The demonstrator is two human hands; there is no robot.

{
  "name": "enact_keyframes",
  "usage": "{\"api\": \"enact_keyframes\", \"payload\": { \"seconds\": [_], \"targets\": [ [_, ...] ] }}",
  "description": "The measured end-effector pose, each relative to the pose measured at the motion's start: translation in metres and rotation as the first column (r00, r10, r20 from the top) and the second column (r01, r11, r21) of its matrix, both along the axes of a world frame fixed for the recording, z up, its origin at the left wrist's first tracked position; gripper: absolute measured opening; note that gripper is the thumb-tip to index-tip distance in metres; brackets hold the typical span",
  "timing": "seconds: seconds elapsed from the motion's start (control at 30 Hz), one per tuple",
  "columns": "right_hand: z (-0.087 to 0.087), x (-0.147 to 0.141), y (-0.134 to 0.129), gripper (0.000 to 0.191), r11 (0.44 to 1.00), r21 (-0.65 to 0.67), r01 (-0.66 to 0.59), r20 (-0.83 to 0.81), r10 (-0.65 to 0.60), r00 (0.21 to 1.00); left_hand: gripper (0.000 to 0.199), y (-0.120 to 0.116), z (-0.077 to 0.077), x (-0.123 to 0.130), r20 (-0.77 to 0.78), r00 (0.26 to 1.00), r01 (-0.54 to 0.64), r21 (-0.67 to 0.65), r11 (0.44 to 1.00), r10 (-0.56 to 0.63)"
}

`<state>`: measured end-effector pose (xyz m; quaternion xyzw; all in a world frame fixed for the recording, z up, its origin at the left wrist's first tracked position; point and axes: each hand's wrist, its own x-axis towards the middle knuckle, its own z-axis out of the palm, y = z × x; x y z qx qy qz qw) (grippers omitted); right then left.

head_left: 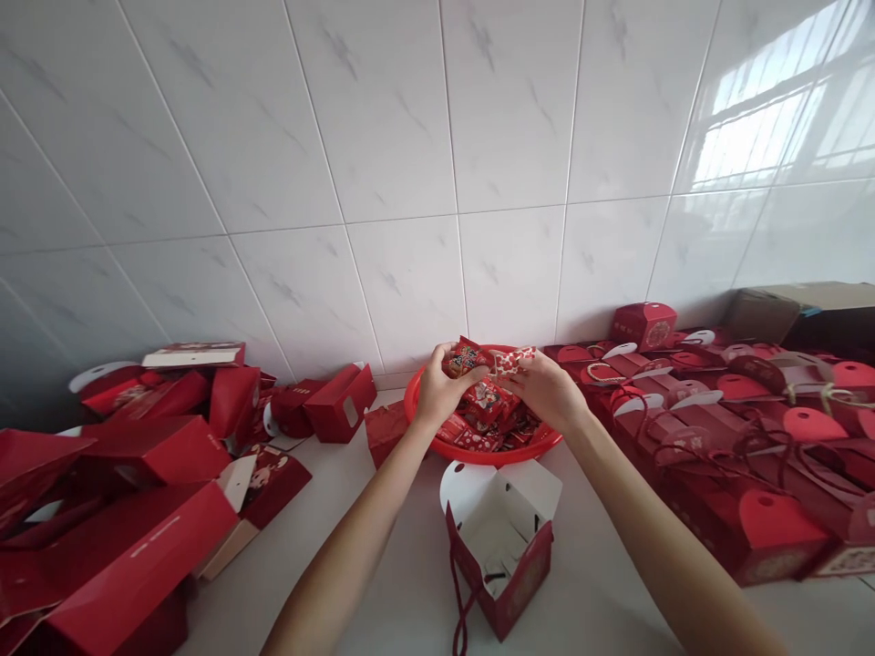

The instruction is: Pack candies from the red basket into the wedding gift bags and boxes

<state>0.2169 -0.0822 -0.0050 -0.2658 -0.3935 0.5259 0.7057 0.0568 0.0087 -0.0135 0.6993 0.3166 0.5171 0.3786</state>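
Observation:
Both my hands are over a round red basin (493,456) that holds several red candy packets (485,401). My left hand (438,383) grips a dark red packet (463,357) with printed lettering between thumb and fingers. Pinched in my right hand (550,392) is a packet with a red-and-white pattern (512,362), close beside the first one. Nearer to me than the basin stands an open red box (516,583) with a white inside, its flaps spread and a dark red cord hanging at its left. Nothing large shows inside the box.
Empty-looking red boxes (143,556) lie jumbled on the left. Rows of closed red boxes (725,419) with cords fill the right. A brown carton (766,314) stands at the far right. Behind the white table (321,556) rises a tiled wall (403,273).

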Motion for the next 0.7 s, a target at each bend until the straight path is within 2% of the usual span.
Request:
{"api": "enact_keyframes", "payload": {
  "seconds": [0.07, 0.13, 0.23, 0.33, 0.43, 0.5, 0.53, 0.57, 0.6, 0.63, 0.7],
  "targets": [
    [0.002, -0.002, -0.003, 0.02, 1.0, 0.015, 0.001, 0.06, -0.002, 0.998, 0.058, 0.003, 0.001, 0.001, -0.017, 1.0, -0.023, -0.021, 1.0, 0.022],
    [0.001, -0.006, -0.004, 0.021, 1.0, 0.004, -0.004, 0.138, 0.004, 0.99, 0.05, 0.002, 0.003, 0.003, -0.031, 1.0, -0.006, -0.032, 0.999, 0.005],
    [0.0, -0.014, -0.005, 0.026, 0.999, -0.031, 0.009, 0.18, -0.003, 0.984, 0.038, -0.003, 0.008, 0.006, -0.022, 0.996, 0.089, -0.015, 0.996, -0.089],
    [0.0, -0.017, -0.004, 0.032, 0.997, -0.043, 0.071, 0.189, -0.062, 0.98, 0.035, -0.006, 0.013, 0.006, -0.019, 0.981, 0.191, 0.006, 0.982, -0.191],
    [0.003, -0.016, -0.006, 0.033, 0.989, -0.039, 0.143, 0.169, -0.135, 0.976, 0.036, 0.001, 0.016, 0.001, -0.033, 0.958, 0.284, -0.059, 0.957, -0.286],
    [0.007, -0.014, -0.008, 0.032, 0.978, -0.034, 0.207, 0.133, -0.201, 0.971, 0.038, 0.013, 0.014, -0.005, -0.103, 0.943, 0.308, -0.088, 0.947, -0.316],
    [0.009, -0.012, -0.009, 0.032, 0.97, -0.029, 0.24, 0.118, -0.235, 0.965, 0.038, 0.02, 0.011, -0.008, -0.2, 0.928, 0.304, -0.077, 0.949, -0.314],
    [0.011, -0.011, -0.011, 0.032, 0.962, -0.022, 0.272, 0.107, -0.268, 0.957, 0.036, 0.028, 0.007, -0.01, -0.334, 0.896, 0.294, -0.048, 0.955, -0.292],
    [0.013, -0.01, -0.012, 0.033, 0.954, -0.016, 0.3, 0.104, -0.297, 0.949, 0.033, 0.035, 0.003, -0.012, -0.493, 0.831, 0.293, -0.011, 0.956, -0.26],
    [0.015, -0.009, -0.013, 0.033, 0.947, -0.01, 0.321, 0.108, -0.318, 0.942, 0.027, 0.042, -0.002, -0.014, -0.645, 0.727, 0.315, 0.008, 0.949, -0.236],
    [0.018, -0.007, -0.016, 0.033, 0.94, -0.002, 0.342, 0.126, -0.339, 0.932, 0.01, 0.053, -0.013, -0.015, -0.776, 0.59, 0.354, 0.001, 0.935, -0.223]
  ]
}}
